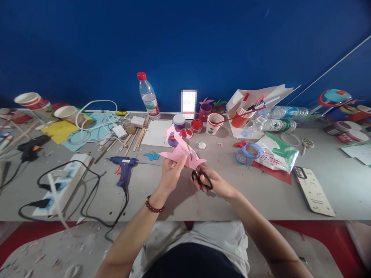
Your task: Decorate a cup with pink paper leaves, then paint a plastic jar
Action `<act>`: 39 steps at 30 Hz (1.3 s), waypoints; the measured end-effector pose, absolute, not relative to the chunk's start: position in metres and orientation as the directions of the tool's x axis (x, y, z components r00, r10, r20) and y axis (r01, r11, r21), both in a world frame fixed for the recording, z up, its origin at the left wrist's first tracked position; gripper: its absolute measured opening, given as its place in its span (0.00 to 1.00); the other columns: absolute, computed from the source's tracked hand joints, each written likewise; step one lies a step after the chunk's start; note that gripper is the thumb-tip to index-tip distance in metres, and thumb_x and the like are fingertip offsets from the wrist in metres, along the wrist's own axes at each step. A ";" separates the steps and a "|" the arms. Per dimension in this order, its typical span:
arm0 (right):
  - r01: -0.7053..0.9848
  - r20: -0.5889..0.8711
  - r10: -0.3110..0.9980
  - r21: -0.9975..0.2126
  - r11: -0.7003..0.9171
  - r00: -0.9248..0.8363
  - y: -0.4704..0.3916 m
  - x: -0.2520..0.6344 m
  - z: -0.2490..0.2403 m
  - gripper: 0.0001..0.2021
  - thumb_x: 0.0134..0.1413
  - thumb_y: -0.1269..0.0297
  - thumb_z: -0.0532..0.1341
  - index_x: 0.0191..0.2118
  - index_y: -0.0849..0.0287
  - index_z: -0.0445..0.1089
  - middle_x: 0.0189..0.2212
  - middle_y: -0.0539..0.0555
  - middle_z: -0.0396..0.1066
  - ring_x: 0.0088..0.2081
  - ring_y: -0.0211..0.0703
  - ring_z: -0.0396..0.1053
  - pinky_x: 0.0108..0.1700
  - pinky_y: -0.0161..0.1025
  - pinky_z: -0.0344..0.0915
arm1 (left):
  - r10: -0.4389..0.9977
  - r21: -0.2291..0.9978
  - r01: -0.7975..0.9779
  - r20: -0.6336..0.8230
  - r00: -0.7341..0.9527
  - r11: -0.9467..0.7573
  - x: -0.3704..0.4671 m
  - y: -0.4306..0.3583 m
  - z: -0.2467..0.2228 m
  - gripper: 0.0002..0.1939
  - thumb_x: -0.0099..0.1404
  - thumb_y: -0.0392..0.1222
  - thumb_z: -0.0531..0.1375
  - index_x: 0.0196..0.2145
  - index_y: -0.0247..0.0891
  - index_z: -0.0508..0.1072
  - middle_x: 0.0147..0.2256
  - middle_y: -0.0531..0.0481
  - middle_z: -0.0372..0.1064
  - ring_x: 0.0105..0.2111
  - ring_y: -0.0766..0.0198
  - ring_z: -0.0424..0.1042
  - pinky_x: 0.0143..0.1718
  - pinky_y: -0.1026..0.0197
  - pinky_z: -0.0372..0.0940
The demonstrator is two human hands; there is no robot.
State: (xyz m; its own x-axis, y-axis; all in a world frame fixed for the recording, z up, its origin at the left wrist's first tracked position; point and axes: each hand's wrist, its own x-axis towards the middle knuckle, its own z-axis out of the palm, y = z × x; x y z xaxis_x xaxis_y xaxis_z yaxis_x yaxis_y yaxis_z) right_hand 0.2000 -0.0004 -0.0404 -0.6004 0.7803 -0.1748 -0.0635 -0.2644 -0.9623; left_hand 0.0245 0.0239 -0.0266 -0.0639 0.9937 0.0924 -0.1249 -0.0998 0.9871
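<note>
A pink paper cutout (181,150) with pointed ends is pinched in my left hand (172,173), above the table. My right hand (213,180) holds black-handled scissors (202,180), whose blades point up at the paper's lower right part and are mostly hidden by it. A small blue paper piece (151,155) lies left of my left hand. Behind the pink paper stand a jar of blue paint (173,138) and a white sheet (156,133), both partly covered by it.
A blue glue gun (124,168) with its cable and a power strip (64,185) lie to the left. Behind are a bottle (149,98), red paint (196,125) and a paper cup (214,124). A phone (314,191) and a green-white packet (276,152) lie right.
</note>
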 end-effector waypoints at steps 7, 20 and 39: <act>-0.050 -0.161 0.786 -0.970 -0.236 -0.597 0.000 0.198 -0.041 0.30 0.51 0.31 0.57 0.37 0.59 0.60 0.25 0.48 0.66 0.20 0.29 0.56 0.21 0.29 0.52 | 0.994 0.985 -0.143 0.082 -0.074 -0.092 0.028 0.024 -0.026 0.15 0.56 0.51 0.66 0.23 0.35 0.74 0.24 0.49 0.71 0.27 0.64 0.68 0.31 0.63 0.65; -0.025 -0.220 0.778 -0.957 -0.290 -0.588 -0.001 0.199 -0.039 0.31 0.49 0.31 0.59 0.37 0.58 0.59 0.24 0.47 0.64 0.20 0.28 0.53 0.18 0.27 0.49 | 0.996 0.984 -0.158 0.076 -0.051 -0.083 0.023 0.025 -0.033 0.13 0.58 0.49 0.66 0.29 0.34 0.78 0.29 0.48 0.75 0.31 0.63 0.71 0.34 0.63 0.67; -0.011 -0.191 0.780 -0.969 -0.246 -0.595 0.000 0.200 -0.044 0.30 0.52 0.32 0.58 0.36 0.59 0.61 0.25 0.48 0.65 0.21 0.29 0.55 0.20 0.29 0.52 | 0.997 0.986 -0.157 0.054 -0.047 -0.061 0.025 0.024 -0.027 0.14 0.55 0.50 0.68 0.29 0.34 0.78 0.29 0.46 0.77 0.31 0.61 0.74 0.35 0.61 0.70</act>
